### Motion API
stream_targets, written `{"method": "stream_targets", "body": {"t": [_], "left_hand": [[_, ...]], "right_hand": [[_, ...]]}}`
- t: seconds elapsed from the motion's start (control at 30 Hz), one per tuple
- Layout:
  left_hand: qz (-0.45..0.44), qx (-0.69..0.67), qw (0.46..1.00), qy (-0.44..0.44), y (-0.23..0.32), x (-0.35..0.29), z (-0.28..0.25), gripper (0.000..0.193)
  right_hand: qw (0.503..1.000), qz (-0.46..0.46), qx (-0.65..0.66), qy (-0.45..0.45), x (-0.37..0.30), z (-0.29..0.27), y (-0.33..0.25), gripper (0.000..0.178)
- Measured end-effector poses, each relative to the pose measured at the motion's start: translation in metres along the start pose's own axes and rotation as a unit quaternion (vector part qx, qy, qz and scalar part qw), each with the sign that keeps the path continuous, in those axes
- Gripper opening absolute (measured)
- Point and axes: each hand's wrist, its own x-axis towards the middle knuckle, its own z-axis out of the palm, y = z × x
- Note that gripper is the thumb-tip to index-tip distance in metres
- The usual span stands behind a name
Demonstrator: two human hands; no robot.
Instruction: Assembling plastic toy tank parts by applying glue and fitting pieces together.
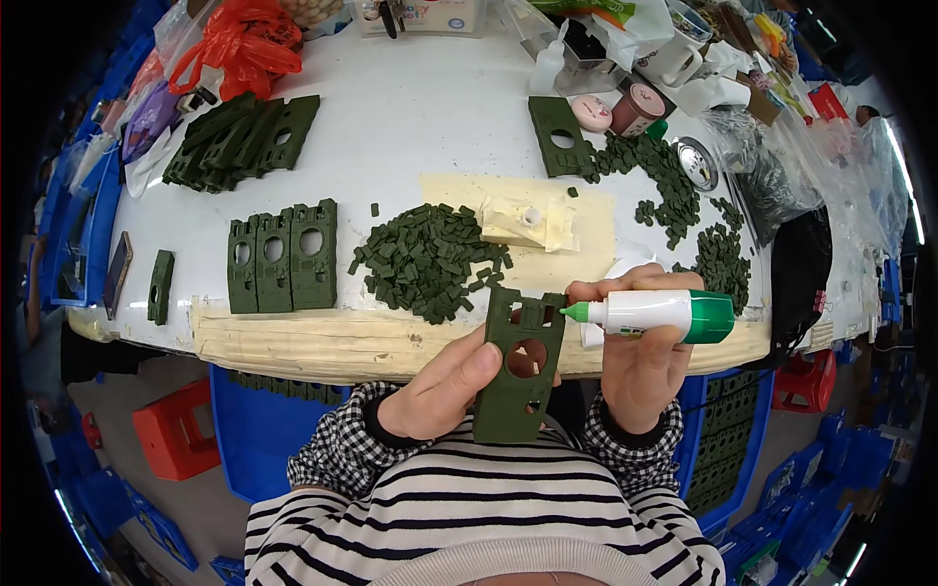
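My left hand grips a dark green plastic model hull plate by its left side, holding it upright in front of me. The plate has a large round hole and smaller cutouts. My right hand is closed around a white glue bottle with a green cap end, lying level. Its green nozzle tip points left, at the plate's upper right edge; whether they touch I cannot tell. Just beyond the plate lies a heap of small dark green pieces. A block wrapped in cream tape stands beside the heap.
Three similar plates stand in a row at left, with a stack behind. More small pieces lie at right near a round metal tin. Blue trays sit below the taped table edge; a red stool is at left.
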Motion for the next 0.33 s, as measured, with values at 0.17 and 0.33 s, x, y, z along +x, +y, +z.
{"method": "stream_targets", "body": {"t": [0.17,0.33], "left_hand": [[0.008,0.009,1.000,0.002,0.0004,-0.0001,0.0001,0.075],[0.012,0.001,1.000,0.003,-0.0027,-0.0001,-0.0004,0.075]], "right_hand": [[1.000,-0.003,-0.023,-0.004,0.0000,-0.0003,0.0000,0.043],[1.000,-0.006,-0.025,-0.007,-0.0002,-0.0011,0.0015,0.043]]}}
